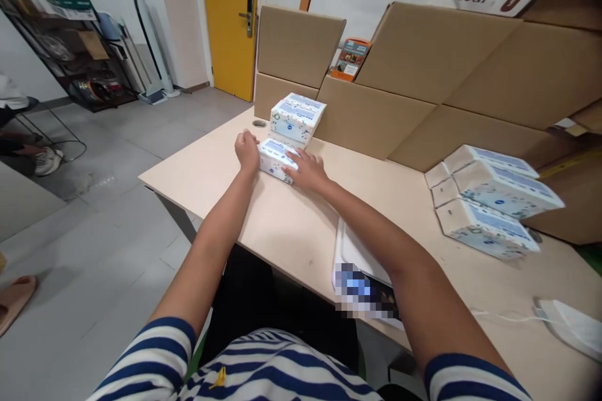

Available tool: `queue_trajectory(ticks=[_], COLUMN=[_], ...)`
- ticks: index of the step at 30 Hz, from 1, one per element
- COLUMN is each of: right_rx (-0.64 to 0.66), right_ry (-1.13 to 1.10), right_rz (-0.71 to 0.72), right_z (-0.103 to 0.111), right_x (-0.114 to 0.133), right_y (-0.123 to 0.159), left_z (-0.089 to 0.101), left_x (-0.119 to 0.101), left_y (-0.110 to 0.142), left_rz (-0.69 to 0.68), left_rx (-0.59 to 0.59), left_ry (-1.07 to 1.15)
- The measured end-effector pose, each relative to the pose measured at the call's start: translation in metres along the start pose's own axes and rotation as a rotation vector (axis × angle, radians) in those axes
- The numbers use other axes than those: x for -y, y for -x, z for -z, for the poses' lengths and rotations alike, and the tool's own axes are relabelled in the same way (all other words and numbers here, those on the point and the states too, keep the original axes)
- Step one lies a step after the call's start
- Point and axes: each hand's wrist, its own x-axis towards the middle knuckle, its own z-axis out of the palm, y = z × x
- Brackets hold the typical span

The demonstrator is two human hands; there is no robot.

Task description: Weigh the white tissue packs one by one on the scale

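Head camera, looking forward and down: I have 2 bare hands over the far left part of a pale table (pixel 291 219). A white-and-blue pack (pixel 271 167) sits between them, on or just above the tabletop; I cannot tell which. Its long axis runs from left to right, the right end slanting nearer to me. A patterned long side faces near, and the printed top points up.

My right hand (pixel 308 169) grasps the right end, fingers spread over the top. My left hand (pixel 247 150) is curled against the left end; its fingertips are hidden, so I cannot tell whether it grips.

Just beyond the pack stands a far stack (pixel 289 128) of similar packs. Well to the right, at least 3 more make a right-hand group (pixel 493 232). Cardboard boxes (pixel 376 122) line the far side, with a yellow door (pixel 230 25) beyond, to the left.
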Motion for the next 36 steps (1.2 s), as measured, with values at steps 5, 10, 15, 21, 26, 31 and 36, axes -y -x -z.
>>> queue_trajectory(ticks=[5, 10, 15, 21, 26, 31, 36], right_rx=[-0.090, -0.042, -0.027, -0.017, -0.085, -0.522, -1.151], right_ry=[0.319, 0.346, 0.306, 0.277, 0.261, 0.054, -0.302], right_rz=[0.069, 0.119, 0.104, 0.137, 0.111, 0.015, -0.547], right_z=[0.000, 0.005, 0.004, 0.013, 0.061, 0.103, 0.109], right_x=[0.010, 0.010, 0.005, 0.004, -0.043, -0.152, -0.261], right_y=[-0.008, -0.019, -0.026, -0.020, 0.030, 0.141, 0.243], left_z=[-0.001, -0.001, -0.002, 0.003, 0.004, -0.022, -0.040], left_x=[0.001, -0.001, 0.002, 0.001, 0.002, 0.027, 0.028], left_y=[0.016, 0.026, 0.037, 0.050, 0.048, 0.025, 0.034], left_rz=[-0.205, -0.337, -0.451, -0.635, -0.733, -1.004, -1.218], left_rx=[0.142, 0.279, 0.364, 0.511, 0.572, 0.670, 0.883], left_ry=[-0.267, -0.411, -0.572, -0.756, -0.718, -0.477, -0.229])
